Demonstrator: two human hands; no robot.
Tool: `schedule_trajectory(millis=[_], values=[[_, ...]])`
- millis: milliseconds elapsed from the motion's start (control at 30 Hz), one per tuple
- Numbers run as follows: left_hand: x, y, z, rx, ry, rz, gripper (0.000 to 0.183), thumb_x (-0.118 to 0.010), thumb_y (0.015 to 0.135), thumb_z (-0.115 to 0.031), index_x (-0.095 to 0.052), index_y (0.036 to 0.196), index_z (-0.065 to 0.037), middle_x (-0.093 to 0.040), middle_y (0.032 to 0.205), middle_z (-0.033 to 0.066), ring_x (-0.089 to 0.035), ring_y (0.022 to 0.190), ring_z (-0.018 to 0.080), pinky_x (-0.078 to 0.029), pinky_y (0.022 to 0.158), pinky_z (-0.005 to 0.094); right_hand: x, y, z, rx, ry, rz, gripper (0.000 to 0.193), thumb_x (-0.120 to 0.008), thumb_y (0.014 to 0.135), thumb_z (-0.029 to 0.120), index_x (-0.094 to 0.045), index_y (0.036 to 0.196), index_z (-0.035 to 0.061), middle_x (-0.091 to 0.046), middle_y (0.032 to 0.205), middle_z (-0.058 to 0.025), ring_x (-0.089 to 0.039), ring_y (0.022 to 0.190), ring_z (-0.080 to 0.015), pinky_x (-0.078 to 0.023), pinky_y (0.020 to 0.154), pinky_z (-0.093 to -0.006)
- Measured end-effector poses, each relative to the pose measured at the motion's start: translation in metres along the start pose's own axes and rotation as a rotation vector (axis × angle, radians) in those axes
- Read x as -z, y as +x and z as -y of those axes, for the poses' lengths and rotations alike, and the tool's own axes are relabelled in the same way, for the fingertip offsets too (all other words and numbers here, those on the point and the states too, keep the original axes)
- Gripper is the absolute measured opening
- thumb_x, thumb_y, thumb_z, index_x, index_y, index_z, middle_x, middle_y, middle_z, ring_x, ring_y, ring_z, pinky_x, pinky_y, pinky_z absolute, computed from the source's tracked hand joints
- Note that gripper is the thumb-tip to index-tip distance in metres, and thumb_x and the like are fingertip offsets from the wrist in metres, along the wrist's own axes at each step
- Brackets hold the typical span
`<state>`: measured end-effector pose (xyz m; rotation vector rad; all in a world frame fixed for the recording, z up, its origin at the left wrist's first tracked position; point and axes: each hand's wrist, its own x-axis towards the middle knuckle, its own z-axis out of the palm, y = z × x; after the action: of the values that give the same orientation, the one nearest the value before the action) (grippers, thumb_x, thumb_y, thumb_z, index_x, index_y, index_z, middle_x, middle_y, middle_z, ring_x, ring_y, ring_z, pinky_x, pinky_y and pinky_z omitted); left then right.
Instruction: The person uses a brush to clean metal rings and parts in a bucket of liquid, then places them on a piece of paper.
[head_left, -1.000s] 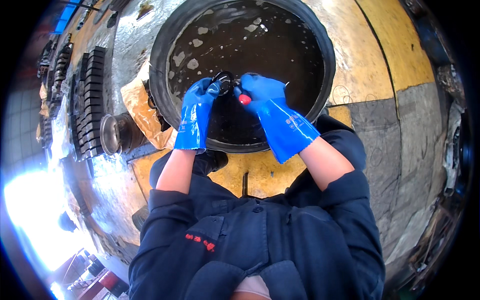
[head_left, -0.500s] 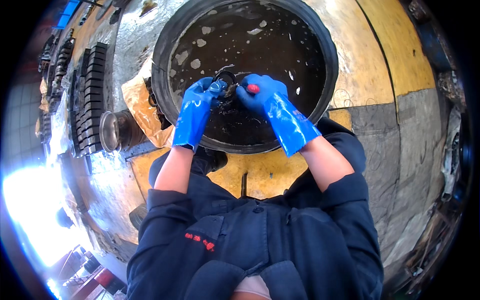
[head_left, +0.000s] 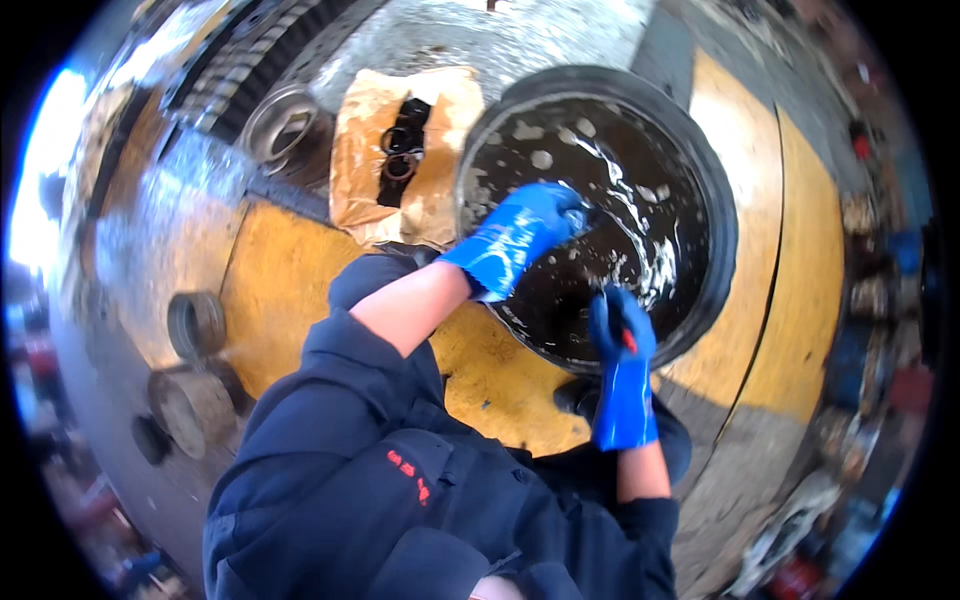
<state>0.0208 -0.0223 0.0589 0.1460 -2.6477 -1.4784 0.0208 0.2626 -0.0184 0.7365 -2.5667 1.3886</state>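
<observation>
A round black tub [head_left: 722,260] of dark liquid stands in front of me, with pale foam patches and bright ripples on its surface. Over the liquid, my left hand [head_left: 535,222] in a blue glove has its fingers curled closed. Whatever they hold is lost against the dark liquid. My right hand [head_left: 622,322], gloved too, is closed at the tub's near side. It grips a tool with a red handle [head_left: 629,340]; the tool's working end cannot be made out.
Left of the tub lies open brown paper [head_left: 357,135] with dark rings [head_left: 400,165] on it. Beyond that are a metal cylinder [head_left: 285,125] and a row of ribbed dark parts [head_left: 255,65]. More cylindrical pieces [head_left: 195,325] stand on the floor at left.
My hands, close together around a dark ring before, have moved apart. The right is now nearer my body. Ripples have spread over the liquid, and the view has swung left.
</observation>
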Motion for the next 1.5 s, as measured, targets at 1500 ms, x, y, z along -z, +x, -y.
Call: schedule_trajectory(millis=[1500], values=[[0.195, -0.025, 0.047, 0.193, 0.081, -0.428, 0.034, -0.075, 0.099, -0.025, -0.081, 0.125, -0.003, -0.081, 0.109, 0.0127, -0.074, 0.099, 0.0217, -0.057, 0.092, 0.0377, -0.013, -0.037, 0.039, -0.06, -0.412, 0.001, 0.027, -0.077, 0.1, 0.039, -0.072, 0.09, 0.0154, -0.077, 0.086, -0.0174, -0.075, 0.084, -0.0439, -0.059, 0.074, -0.0565]])
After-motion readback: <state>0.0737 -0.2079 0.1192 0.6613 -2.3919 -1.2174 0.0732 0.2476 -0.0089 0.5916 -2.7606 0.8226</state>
